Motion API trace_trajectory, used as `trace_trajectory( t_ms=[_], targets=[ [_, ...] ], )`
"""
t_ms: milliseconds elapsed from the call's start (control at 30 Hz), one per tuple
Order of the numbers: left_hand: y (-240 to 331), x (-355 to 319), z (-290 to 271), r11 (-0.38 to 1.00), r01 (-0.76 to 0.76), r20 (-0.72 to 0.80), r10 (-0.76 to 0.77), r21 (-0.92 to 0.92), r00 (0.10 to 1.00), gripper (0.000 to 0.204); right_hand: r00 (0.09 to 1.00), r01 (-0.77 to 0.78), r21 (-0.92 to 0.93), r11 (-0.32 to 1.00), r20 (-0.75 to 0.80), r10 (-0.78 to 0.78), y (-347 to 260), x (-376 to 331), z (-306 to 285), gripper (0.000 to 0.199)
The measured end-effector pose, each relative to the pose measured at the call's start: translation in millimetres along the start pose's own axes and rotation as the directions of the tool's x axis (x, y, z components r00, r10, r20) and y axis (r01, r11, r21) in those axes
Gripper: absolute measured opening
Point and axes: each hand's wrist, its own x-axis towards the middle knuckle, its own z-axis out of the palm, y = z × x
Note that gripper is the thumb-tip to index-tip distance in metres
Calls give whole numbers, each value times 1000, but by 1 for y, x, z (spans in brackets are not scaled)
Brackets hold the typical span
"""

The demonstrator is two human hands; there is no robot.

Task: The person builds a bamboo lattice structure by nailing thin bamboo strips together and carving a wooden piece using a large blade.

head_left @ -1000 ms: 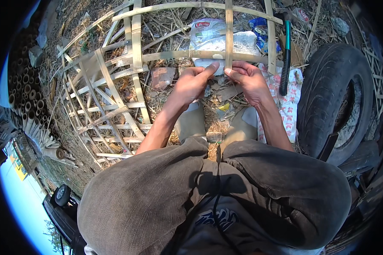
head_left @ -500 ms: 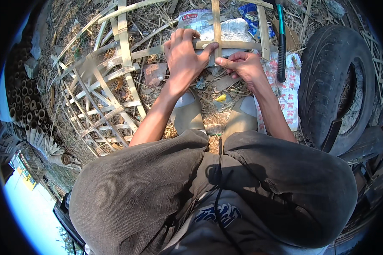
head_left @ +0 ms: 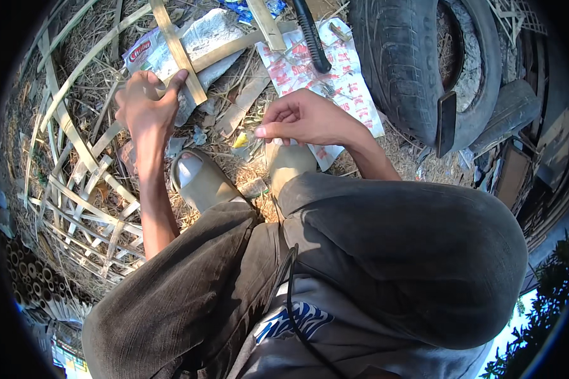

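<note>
My left hand (head_left: 146, 104) closes around a curved bamboo strip where it meets a flat upright bamboo strip (head_left: 174, 47). Its thumb presses on the flat strip near the lower end. A woven bamboo lattice (head_left: 85, 142) spreads to the left of this hand, with wide openings between its slats. My right hand (head_left: 313, 120) is off the strips, over the tip of my right shoe. Its fingers are curled and the thumb meets the index finger; whatever may be between them is too small to make out. Another slat (head_left: 267, 25) ends beyond this hand.
A black tool handle (head_left: 311, 41) lies over a white and red printed sheet (head_left: 354, 95). An old tyre (head_left: 398, 69) lies at the right, a dark flat slab (head_left: 446, 123) against it. Beyond my left hand is a whitish block (head_left: 212, 35). Cut bamboo poles (head_left: 31, 271) are stacked far left.
My right hand has left the flat strip's end and drawn back toward me. My left hand still grips the crossing. The whole view has turned, so the lattice and flat strip appear tilted and further left.
</note>
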Motion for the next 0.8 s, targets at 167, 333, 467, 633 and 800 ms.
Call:
trace_trajectory(
  t_ms=[167,333,467,633,800],
  targets=[
    [-4,-5,3,997,-9,-66,4,-77,998,55,806,-162,8,987,-576,138,86,-38,-59,22],
    [-7,-4,6,987,-42,-85,29,-155,996,50,584,-194,-254,948,-806,-96,119,-24,-42,15],
    [-16,-7,8,974,-181,-118,166,-133,979,41,563,-122,-334,935,-799,-212,136,-6,-32,19],
    [1,-8,6,974,-160,-106,144,-160,984,43,641,-132,-381,915,-737,-214,138,-7,-45,14],
    [-5,-14,-8,984,-57,-106,40,-166,994,43,659,-77,-487,870,-679,-322,129,-4,-49,8]
  ],
)
